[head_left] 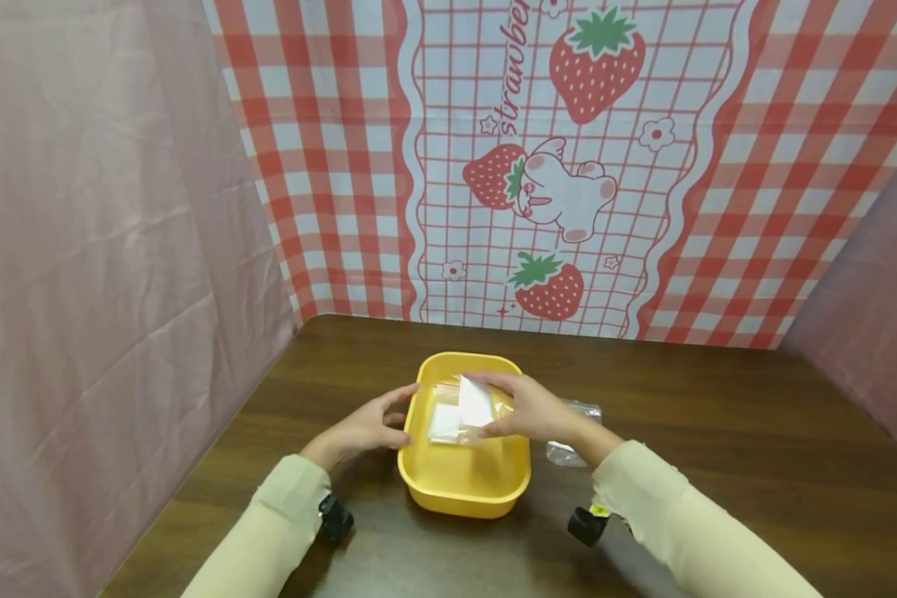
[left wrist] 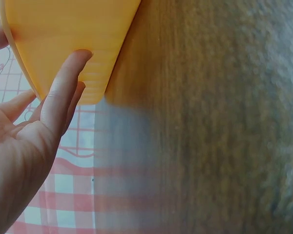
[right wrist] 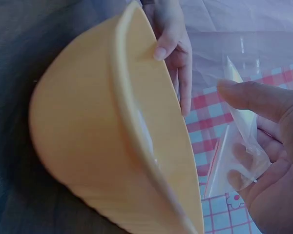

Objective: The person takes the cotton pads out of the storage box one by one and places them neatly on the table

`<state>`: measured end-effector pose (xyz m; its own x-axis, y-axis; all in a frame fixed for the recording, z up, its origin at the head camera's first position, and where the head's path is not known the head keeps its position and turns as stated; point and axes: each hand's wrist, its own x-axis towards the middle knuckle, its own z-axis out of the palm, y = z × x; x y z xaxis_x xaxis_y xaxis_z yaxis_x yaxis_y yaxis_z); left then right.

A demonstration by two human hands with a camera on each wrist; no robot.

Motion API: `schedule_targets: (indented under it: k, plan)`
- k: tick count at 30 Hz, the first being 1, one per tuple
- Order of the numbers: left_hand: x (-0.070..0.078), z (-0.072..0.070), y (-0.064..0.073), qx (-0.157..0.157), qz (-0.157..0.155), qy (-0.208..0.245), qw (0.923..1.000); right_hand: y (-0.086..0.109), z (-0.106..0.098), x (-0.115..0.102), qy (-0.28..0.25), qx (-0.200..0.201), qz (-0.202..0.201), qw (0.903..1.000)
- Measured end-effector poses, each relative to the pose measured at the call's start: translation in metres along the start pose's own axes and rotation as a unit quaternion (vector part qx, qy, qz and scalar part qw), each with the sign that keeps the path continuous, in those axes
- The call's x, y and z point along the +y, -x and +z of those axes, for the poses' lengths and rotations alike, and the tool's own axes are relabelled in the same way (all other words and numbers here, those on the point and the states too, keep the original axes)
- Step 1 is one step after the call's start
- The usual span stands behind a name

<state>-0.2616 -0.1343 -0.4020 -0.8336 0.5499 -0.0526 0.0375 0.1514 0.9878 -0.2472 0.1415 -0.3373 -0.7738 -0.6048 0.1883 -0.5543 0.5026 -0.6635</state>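
Currently, right fingers: we see the right hand (head_left: pixel 529 407) pinching a clear bag (head_left: pixel 475 404) with white contents, thumb on one side, fingertips on the other.
Held bag: within the outline of the yellow basin (head_left: pixel 463 505), left of the right palm. We read its long axis as running roughly between the table's far and near edges, tilted; the right hand is the nearer one.
Left fingers: the left hand (head_left: pixel 362 428) is spread wide at the basin's left rim; we make out nothing in its grip.
Second packet: we note another white-and-clear packet (head_left: pixel 444 419) in the basin, just left of the held bag. We judge it the main obstruction, along with the basin walls; whether the two touch, we cannot tell.
Basin: on the table (head_left: pixel 718 465), nearer its left edge than its right.
Loose plastic: we log clear plastic (head_left: pixel 566 455) right of the basin, partly hidden by the right forearm.
Far edge: checked cloth (head_left: pixel 359 191) hangs behind the table.
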Motion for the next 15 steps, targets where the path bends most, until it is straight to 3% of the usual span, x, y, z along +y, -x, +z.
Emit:
schedule_targets:
  k: [4, 9, 15]
  plan:
    - [-0.001, 0.001, -0.001, -0.001, 0.003, 0.003, 1.0, 0.013, -0.004, 0.002, 0.008, 0.019, 0.006, 0.9998]
    - [-0.001, 0.0, -0.002, -0.003, 0.001, 0.002, 1.0, 0.032, -0.006, 0.006, -0.018, 0.032, 0.023, 0.999]
    - [0.0, 0.0, -0.001, -0.004, -0.002, 0.002, 1.0, 0.052, -0.011, 0.011, -0.015, 0.062, 0.007, 0.9979]
